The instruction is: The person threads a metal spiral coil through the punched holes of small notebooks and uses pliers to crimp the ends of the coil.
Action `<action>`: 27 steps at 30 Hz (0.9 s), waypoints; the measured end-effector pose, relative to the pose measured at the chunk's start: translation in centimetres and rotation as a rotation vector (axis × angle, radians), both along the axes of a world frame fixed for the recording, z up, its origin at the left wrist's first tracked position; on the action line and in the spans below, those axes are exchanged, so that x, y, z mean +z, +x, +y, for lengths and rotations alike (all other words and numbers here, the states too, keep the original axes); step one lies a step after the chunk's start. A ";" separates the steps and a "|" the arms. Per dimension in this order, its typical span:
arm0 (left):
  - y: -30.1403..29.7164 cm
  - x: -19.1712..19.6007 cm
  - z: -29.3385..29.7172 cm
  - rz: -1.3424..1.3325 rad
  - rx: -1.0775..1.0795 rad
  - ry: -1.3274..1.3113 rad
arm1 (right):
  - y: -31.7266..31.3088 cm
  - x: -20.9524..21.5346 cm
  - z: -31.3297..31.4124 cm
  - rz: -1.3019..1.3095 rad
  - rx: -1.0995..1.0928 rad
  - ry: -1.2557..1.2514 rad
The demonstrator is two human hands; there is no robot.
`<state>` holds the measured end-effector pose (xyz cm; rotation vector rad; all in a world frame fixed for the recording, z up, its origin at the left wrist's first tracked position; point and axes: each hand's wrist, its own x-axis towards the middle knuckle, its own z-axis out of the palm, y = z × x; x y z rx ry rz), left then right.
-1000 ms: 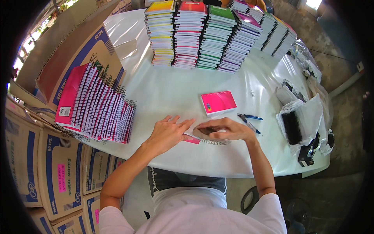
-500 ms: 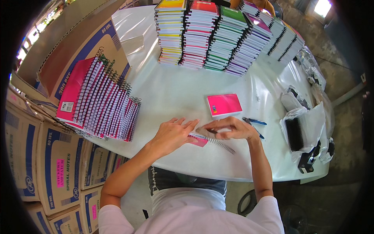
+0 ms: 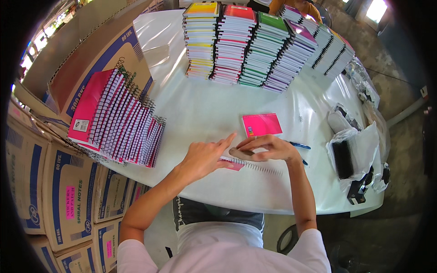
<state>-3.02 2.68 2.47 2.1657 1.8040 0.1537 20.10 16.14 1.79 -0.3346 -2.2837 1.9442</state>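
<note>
Near the table's front edge, my left hand (image 3: 202, 157) grips a small pink notebook (image 3: 235, 166), its index finger stretched out. The hand hides most of the notebook. A thin wire spiral coil (image 3: 266, 169) runs along the notebook's edge and sticks out to the right. Just above the coil is my right hand (image 3: 268, 148), fingers bent together around a small grey-brown piece (image 3: 241, 155) that I cannot make out. Beyond it lies another pink notebook (image 3: 263, 123), flat on the table. Blue-handled pliers (image 3: 300, 145) are partly hidden behind my right wrist.
A stack of pink spiral notebooks (image 3: 116, 123) leans by an open carton (image 3: 132, 59) at left. Tall notebook stacks (image 3: 239, 45) line the far side, where another person's sleeve (image 3: 300, 6) shows. Bagged black coils (image 3: 343, 159) lie at right. Cartons (image 3: 68, 195) stand left of the table (image 3: 195, 100).
My left index finger has lifted and straightened. The coil's loose end has shifted slightly right and up, now straighter. My right hand stays at almost the same place.
</note>
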 end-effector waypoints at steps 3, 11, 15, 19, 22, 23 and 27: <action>-0.7 -1.5 -0.4 0.066 -0.018 0.294 | 0.0 -0.1 0.3 0.042 0.029 -0.001; -1.9 -2.6 -0.2 -0.413 0.103 0.311 | -1.8 0.2 -0.1 0.010 0.041 0.085; -2.2 -4.8 -0.1 -0.788 0.211 0.233 | -1.4 -0.1 0.8 0.018 -0.005 0.013; -1.5 -6.5 -0.3 -1.145 0.338 0.061 | -1.6 -0.9 0.5 0.084 -0.008 0.007; -1.1 -9.2 -0.1 -1.204 0.284 0.172 | -1.4 -1.4 1.4 0.087 0.012 0.012; -1.0 -9.1 -0.1 -1.189 0.273 0.186 | -2.3 -0.5 1.0 -0.033 0.023 0.121; -1.0 -9.4 -0.2 -1.233 0.256 0.220 | -2.2 -0.6 1.3 0.101 -0.013 -0.023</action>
